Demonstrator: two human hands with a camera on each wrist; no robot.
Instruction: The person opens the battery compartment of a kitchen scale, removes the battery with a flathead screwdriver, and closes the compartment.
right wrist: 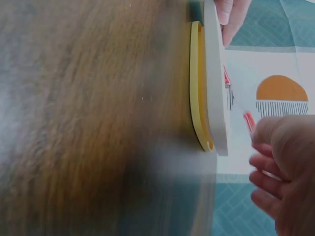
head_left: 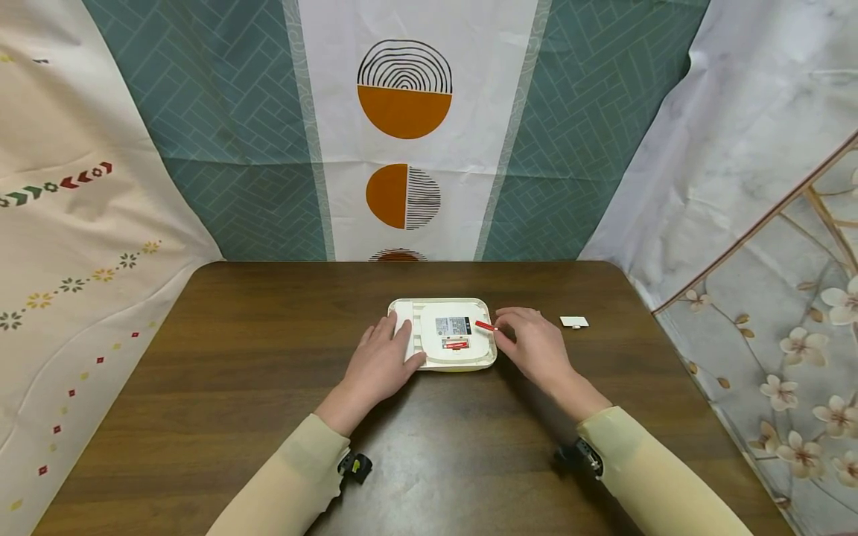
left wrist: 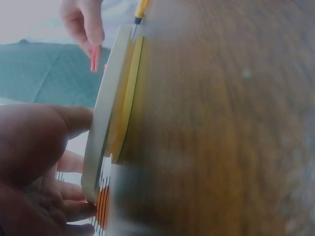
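A flat white device [head_left: 432,304] with rounded corners lies back side up on the table, its battery compartment uncovered. Inside that compartment sits one red battery [head_left: 456,345]. My left hand [head_left: 380,357] rests on the device's left end, fingers fairly straight over its back and thumb at the near edge. Between thumb and fingertips my right hand [head_left: 532,346] pinches a second red battery [head_left: 485,325], held above the device's right side, apart from the compartment. The wrist views show a yellow part [left wrist: 129,98] under the device.
To the right of my right hand lies a small white cover [head_left: 574,321] on the brown wooden table [head_left: 268,417]. A yellow-handled screwdriver [left wrist: 141,10] shows beyond the device in the left wrist view. Patterned cloths [head_left: 415,149] hang behind and beside the table.
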